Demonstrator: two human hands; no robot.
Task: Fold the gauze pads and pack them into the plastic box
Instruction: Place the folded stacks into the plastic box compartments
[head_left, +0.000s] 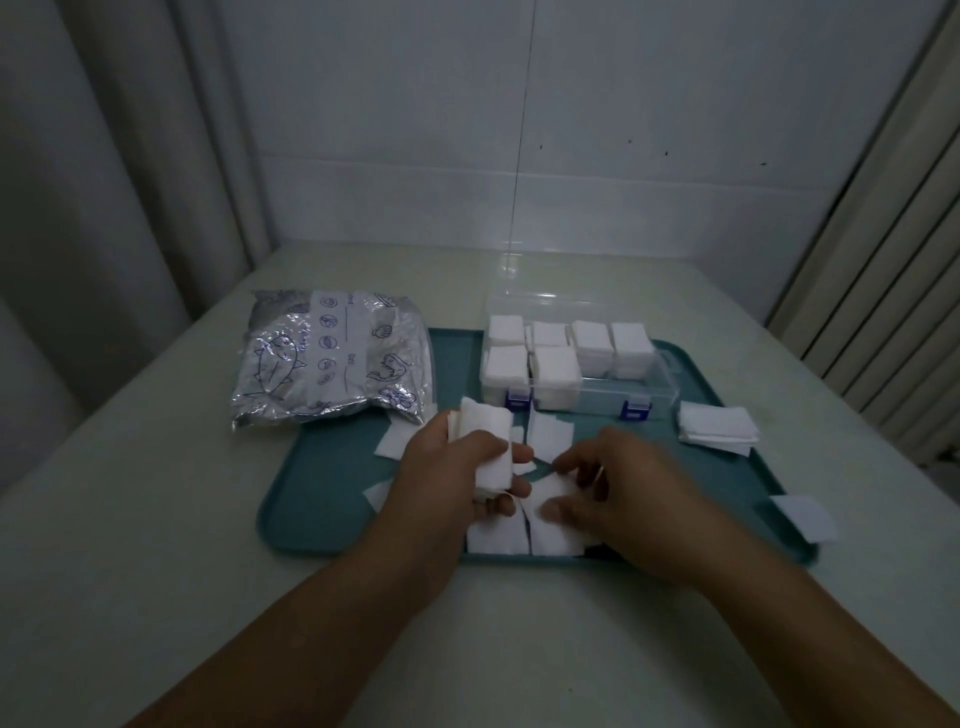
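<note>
Head cam looking down at a teal tray (322, 499) on a pale table (156, 519). Left hand (441, 478) is gripping a small wad of folded gauze (485, 441), fingers curled round it, holding it up just above the middle of the tray. Right hand (618, 488) is right next to it, nearly touching, with thumb and fingers bent down onto a loose pad (558, 525) lying flat on the tray; looks like it's pinching the edge, though the light's dim so I can't say for sure.

More loose pads are scattered under and around both hands, a couple at the near edge of the tray and one (550, 434) just beyond the fingertips. Plastic box (576, 364) sits open at the far side of the tray, well past the hands, with white stacks filling most of its compartments; the near right part shows clear. A neat stack of pads (717, 428) sits at the tray's right edge, and another single pad (805, 517) hangs over the near right corner. Silver foil bag (332, 358) lies to the left, partly on the tray.
</note>
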